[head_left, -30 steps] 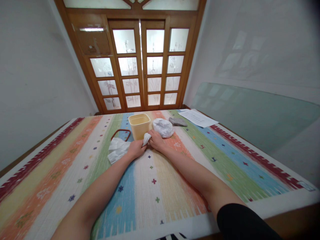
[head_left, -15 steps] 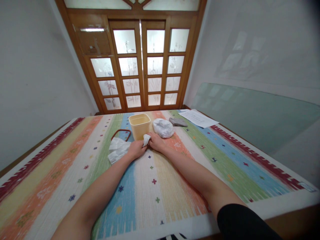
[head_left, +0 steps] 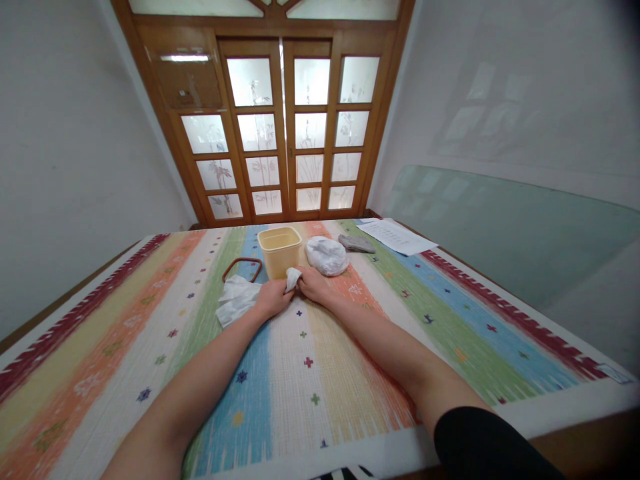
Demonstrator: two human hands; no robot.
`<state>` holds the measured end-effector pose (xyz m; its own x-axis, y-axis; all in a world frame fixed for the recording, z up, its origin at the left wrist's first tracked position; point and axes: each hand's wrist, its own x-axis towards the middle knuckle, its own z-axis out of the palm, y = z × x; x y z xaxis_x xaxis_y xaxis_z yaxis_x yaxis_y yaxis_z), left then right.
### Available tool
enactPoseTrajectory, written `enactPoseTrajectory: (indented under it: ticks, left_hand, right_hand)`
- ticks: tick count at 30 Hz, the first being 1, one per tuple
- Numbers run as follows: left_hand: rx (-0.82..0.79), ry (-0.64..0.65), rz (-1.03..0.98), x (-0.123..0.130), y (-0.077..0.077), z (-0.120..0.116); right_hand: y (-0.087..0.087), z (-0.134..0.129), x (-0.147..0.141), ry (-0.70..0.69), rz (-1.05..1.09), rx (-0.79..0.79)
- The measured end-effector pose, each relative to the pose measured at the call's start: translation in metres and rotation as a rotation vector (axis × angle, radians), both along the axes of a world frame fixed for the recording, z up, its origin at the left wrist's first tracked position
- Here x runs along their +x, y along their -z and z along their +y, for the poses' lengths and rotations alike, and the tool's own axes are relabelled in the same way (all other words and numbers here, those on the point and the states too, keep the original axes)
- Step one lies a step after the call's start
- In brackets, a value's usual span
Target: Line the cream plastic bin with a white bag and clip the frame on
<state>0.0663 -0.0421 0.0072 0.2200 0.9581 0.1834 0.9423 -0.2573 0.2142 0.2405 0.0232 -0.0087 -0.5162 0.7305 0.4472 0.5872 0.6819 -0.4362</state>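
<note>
Left hand (head_left: 274, 298) curls round crumpled white material (head_left: 237, 300), right hand (head_left: 313, 283) pinches its tip near tub (head_left: 283, 262); two-handed gathering, apparently; next likely needs firm grips.

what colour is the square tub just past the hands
Pale yellow; the tub shows in the head view.

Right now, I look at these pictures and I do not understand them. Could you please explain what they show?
There is no machine: these are a person's bare left hand and right hand. The camera is worn on the head, looking forward and down. Both hands hold soft white material; whether it is paper or fabric, I cannot tell. On the striped tablecloth lie a cream tub, a reddish-brown frame, a white bundle, a grey item and paper.
</note>
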Motion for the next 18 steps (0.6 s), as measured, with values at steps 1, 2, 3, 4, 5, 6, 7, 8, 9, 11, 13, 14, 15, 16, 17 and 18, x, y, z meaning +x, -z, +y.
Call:
enactPoseTrajectory:
  ticks: [1,2,3,4,5,6,7,8,9,11,13,14,15,16,17,18]
  left_hand:
    - [0.006,-0.010,-0.006,0.000,-0.001,0.000]
    - [0.016,-0.017,-0.016,0.000,-0.002,-0.001]
    - [0.032,-0.025,-0.028,-0.001,-0.004,-0.001]
    - [0.053,-0.038,-0.043,-0.001,-0.005,-0.002]
    - [0.078,-0.056,-0.059,-0.002,-0.008,-0.002]
    - [0.103,-0.081,-0.071,-0.004,-0.010,-0.003]
    - [0.125,-0.112,-0.077,-0.005,-0.012,-0.003]
    - [0.141,-0.147,-0.075,-0.007,-0.015,-0.004]
    - [0.150,-0.181,-0.068,-0.008,-0.017,-0.004]
    - [0.156,-0.232,-0.046,-0.012,-0.022,-0.004]
    - [0.157,-0.268,-0.025,-0.015,-0.027,-0.003]
    - [0.156,-0.284,-0.015,-0.017,-0.029,-0.002]
    - [0.157,-0.297,-0.004,-0.019,-0.031,-0.002]
    - [0.162,-0.306,0.012,-0.021,-0.032,-0.001]
    - [0.174,-0.306,0.032,-0.022,-0.033,-0.001]
    - [0.194,-0.297,0.053,-0.023,-0.034,-0.001]
  right_hand:
    - [0.000,0.000,0.001,0.022,-0.005,-0.005]
    - [-0.001,0.000,0.001,0.052,-0.014,-0.008]
    - [-0.002,0.000,0.002,0.090,-0.026,-0.010]
    - [-0.003,0.000,0.003,0.127,-0.038,-0.010]
    - [-0.004,0.000,0.004,0.161,-0.049,-0.010]
    - [-0.006,0.000,0.004,0.186,-0.060,-0.010]
    - [-0.007,0.000,0.005,0.201,-0.070,-0.008]
    - [-0.009,0.000,0.006,0.214,-0.079,-0.002]
    - [-0.011,0.000,0.006,0.225,-0.089,0.006]
    - [-0.014,-0.001,0.007,0.238,-0.111,0.025]
    - [-0.017,-0.002,0.008,0.241,-0.135,0.032]
    - [-0.018,-0.003,0.008,0.239,-0.149,0.029]
    - [-0.019,-0.003,0.008,0.236,-0.162,0.023]
    - [-0.020,-0.003,0.008,0.234,-0.172,0.016]
    - [-0.020,-0.003,0.008,0.232,-0.179,0.009]
    - [-0.020,-0.003,0.008,0.229,-0.183,0.004]
